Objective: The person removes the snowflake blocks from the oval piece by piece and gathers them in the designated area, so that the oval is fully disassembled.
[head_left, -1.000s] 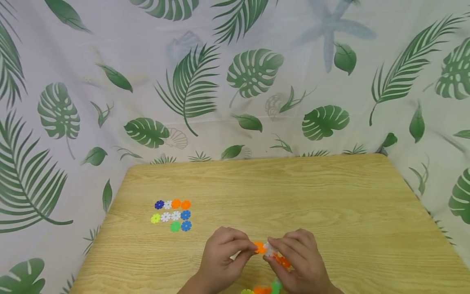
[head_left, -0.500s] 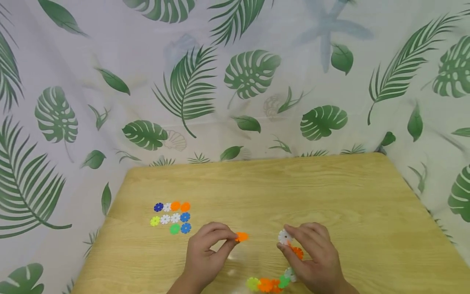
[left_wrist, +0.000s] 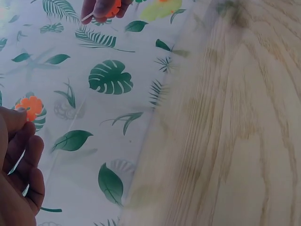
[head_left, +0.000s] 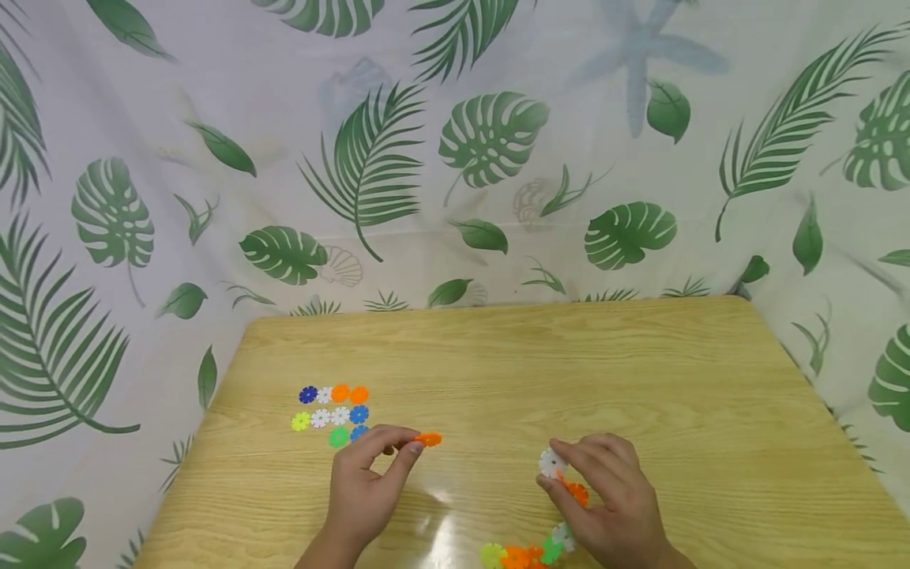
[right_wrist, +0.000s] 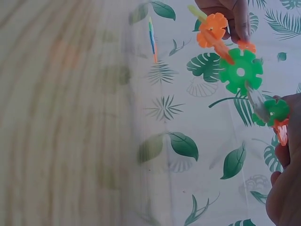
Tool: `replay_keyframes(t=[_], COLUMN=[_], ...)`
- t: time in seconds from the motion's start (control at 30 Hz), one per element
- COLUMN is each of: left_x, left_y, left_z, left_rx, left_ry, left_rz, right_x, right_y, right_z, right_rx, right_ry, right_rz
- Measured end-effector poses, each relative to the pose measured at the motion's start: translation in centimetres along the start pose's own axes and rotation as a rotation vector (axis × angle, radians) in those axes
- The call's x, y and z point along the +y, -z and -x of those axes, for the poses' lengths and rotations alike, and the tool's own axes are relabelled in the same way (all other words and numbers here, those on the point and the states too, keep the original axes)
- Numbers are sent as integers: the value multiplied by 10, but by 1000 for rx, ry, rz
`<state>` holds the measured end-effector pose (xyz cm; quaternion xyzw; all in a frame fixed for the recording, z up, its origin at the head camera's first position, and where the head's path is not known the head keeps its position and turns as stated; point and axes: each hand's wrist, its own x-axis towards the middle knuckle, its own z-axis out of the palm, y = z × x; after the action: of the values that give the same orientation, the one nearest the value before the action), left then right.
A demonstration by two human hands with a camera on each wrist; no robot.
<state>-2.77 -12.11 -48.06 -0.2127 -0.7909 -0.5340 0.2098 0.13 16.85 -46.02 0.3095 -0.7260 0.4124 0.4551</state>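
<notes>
In the head view my left hand [head_left: 373, 482] pinches a single orange snowflake disc [head_left: 430, 439] between thumb and fingertips, held edge-on just right of the loose discs. My right hand [head_left: 611, 498] grips the end of a chain of interlocked discs, thumb and fingers around a white notched disc [head_left: 552, 463]. From there the chain curves down past an orange disc [head_left: 577, 495], partly hidden by the fingers, to a green disc [head_left: 551, 551] and a yellow one [head_left: 492, 555] near the bottom edge. A larger-looking green disc [right_wrist: 241, 70] of this chain shows in the right wrist view.
Several loose discs, such as a dark blue one [head_left: 308, 394] and a lime one [head_left: 302, 421], lie in rows on the left of the wooden table [head_left: 569, 356]. A leaf-patterned cloth [head_left: 498, 261] hangs behind the table.
The orange disc in my left hand has come away from the white disc and moved left toward the loose rows. My right hand has shifted a little right, still gripping the chain.
</notes>
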Motion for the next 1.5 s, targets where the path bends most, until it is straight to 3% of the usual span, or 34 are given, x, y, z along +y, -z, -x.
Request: replay_keyframes(t=[0.2, 0.47, 0.8, 0.93, 1.17, 1.5], left_x=[-1, -4, -12, -21, -34, -63], left_y=[8, 27, 50, 61, 78, 97], left_z=[0, 2, 3, 4, 5, 7], left_rx=[31, 98, 157, 193, 254, 266], left_ry=[59, 230, 311, 358, 568, 707], left_rz=[11, 20, -22, -55, -138, -307], right_x=[2, 3, 0, 0, 1, 0], right_y=[0, 0, 0, -1, -1, 1], right_z=[2, 5, 3, 3, 2, 1], right_rx=[-1, -12, -18, -18, -21, -22], right_ry=[5, 3, -20, -19, -11, -17], right_rz=[-1, 5, -15, -25, -39, -31])
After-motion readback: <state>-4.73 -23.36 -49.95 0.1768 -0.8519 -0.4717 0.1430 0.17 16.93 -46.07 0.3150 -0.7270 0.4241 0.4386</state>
